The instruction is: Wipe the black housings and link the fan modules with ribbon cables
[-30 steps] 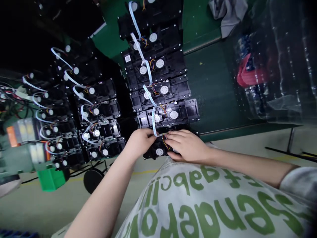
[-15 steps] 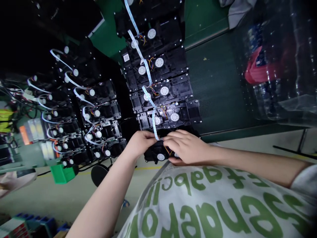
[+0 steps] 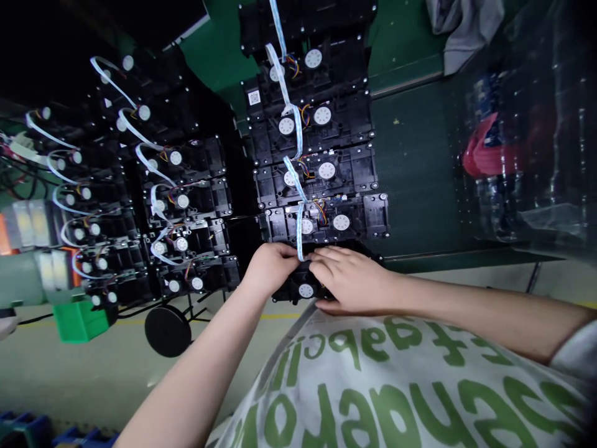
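A row of black plastic modules (image 3: 321,180) with white round discs runs away from me, each with a pale blue flat ribbon cable. At the nearest module (image 3: 291,294), my left hand (image 3: 273,267) pinches the end of a ribbon cable (image 3: 300,233) between thumb and forefinger. My right hand (image 3: 347,277) lies across the same module, its fingers bent, with the fingertips close to the cable end. The right palm covers much of that module, and the exact point where cable and module meet is hidden under my fingers.
More black modules (image 3: 186,211) with ribbon cables stand in rows on the left. A green bin (image 3: 81,320) and a round black stool seat (image 3: 168,330) are below them. To the right are clear plastic bags (image 3: 550,155), a red item (image 3: 489,152) and a grey cloth (image 3: 466,28).
The view has shifted, so the far modules appear further right and the left rows further left. Both hands stay at the nearest module with the same hold.
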A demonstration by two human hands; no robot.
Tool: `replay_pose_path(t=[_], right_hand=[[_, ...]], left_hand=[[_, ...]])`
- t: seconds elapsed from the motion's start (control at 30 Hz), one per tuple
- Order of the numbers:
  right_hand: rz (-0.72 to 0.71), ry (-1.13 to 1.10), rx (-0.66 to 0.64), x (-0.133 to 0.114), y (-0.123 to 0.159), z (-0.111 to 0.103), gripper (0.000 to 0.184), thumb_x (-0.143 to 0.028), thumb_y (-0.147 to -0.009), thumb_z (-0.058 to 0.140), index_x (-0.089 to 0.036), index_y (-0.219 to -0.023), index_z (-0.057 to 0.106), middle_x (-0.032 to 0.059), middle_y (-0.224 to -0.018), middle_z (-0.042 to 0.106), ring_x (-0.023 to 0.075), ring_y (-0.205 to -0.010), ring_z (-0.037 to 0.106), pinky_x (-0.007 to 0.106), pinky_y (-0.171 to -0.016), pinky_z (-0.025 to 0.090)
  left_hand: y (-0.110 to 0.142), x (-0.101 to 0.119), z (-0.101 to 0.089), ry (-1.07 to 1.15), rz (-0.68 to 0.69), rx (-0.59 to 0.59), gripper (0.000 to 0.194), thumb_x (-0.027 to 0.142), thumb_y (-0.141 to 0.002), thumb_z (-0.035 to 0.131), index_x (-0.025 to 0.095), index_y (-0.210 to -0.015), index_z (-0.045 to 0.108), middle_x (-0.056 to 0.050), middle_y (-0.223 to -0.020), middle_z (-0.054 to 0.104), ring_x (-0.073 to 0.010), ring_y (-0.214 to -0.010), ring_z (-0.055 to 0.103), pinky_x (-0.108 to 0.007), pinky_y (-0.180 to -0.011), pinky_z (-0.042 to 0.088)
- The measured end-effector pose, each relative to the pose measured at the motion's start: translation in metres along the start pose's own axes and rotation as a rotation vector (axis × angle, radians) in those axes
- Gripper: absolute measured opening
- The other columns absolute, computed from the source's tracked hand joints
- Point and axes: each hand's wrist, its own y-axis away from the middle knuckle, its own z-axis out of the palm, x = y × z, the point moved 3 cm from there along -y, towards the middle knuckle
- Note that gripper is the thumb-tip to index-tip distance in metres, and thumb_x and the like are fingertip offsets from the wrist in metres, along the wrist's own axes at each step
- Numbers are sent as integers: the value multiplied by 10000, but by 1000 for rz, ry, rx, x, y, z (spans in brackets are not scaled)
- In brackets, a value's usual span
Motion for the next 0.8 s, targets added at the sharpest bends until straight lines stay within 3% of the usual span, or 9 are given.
replay_pose_path(t=[0.3, 0.5, 0.67, 0.8], right_hand=[[36, 52, -79, -6, -14, -5, 457, -457, -694, 566, -77, -942, 510, 166, -956, 552, 272, -963, 482, 390, -830, 398], [48, 87, -90, -11, -17, -2, 432, -446, -709, 547, -79, -930, 491, 161, -918, 540, 279, -951, 475, 401, -856, 372], [79, 86, -53, -13, -16, -1, 377, -400, -716, 538, -94, -934, 505, 159, -968, 546, 274, -985, 463, 375, -866, 382], [100, 88, -9, -15, -14, -5, 391, -368, -712, 539, -98, -993, 505, 156, -1050, 540, 266, -1011, 460, 366, -851, 399]], left_hand=[[1, 3, 1, -6, -13, 83, 264, 237, -634, 497, 149, -773, 703, -45, -700, 679, -185, -680, 597, -258, -612, 420], [3, 2, 1, -9, -38, 104, 260, 236, -633, 494, 157, -765, 704, -41, -691, 679, -154, -635, 590, -239, -590, 407], [4, 2, 2, -9, 19, 102, 248, 226, -646, 487, 158, -752, 701, -47, -720, 682, -162, -692, 606, -245, -626, 416], [13, 2, -10, 20, 121, 106, 242, 254, -699, 470, 161, -752, 688, -44, -768, 681, -171, -747, 606, -264, -692, 430]])
